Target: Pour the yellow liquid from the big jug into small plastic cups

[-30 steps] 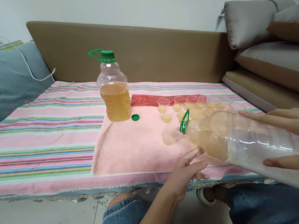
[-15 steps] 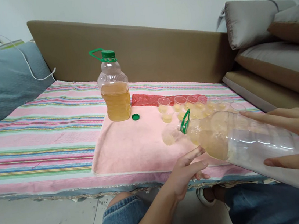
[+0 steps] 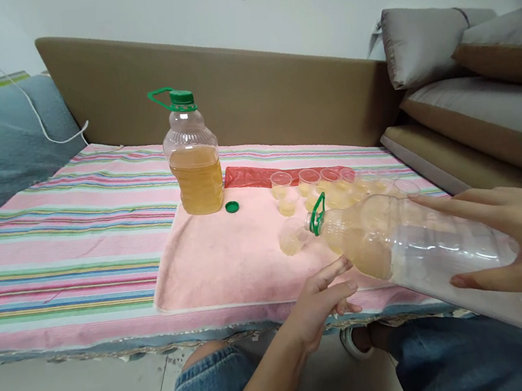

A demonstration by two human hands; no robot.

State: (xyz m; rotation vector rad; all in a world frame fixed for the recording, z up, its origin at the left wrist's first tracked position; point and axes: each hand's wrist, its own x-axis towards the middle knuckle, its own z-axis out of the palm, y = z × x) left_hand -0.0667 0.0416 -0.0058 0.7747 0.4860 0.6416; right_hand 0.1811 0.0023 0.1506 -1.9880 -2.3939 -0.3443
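My right hand (image 3: 519,237) grips the base half of a large clear plastic bottle (image 3: 423,244), thumb and fingers spread around its wall. The bottle lies tilted, neck down to the left, with a green ring handle (image 3: 318,214) at its neck and yellowish liquid in its shoulder. Its mouth is at a clear plastic cup (image 3: 290,238) on the pink towel (image 3: 232,264). Below the bottle's shoulder is my left hand (image 3: 322,303), fingers apart, the index fingertip at or against the bottle's underside. Behind the bottle stand several clear cups (image 3: 310,182) holding pale yellow liquid, partly hidden.
A second bottle (image 3: 198,178) with a green cap stands upright, over half full. Beside it lies a loose green cap (image 3: 232,206). A red plastic bag (image 3: 253,176) stretches behind the cups. Grey cushions (image 3: 485,99) are stacked at the right, and a brown backboard (image 3: 207,86) runs behind.
The whole view has shifted slightly, so things appear a little further left. Both hands and the tilted bottle keep nearly the same position relative to the cup.
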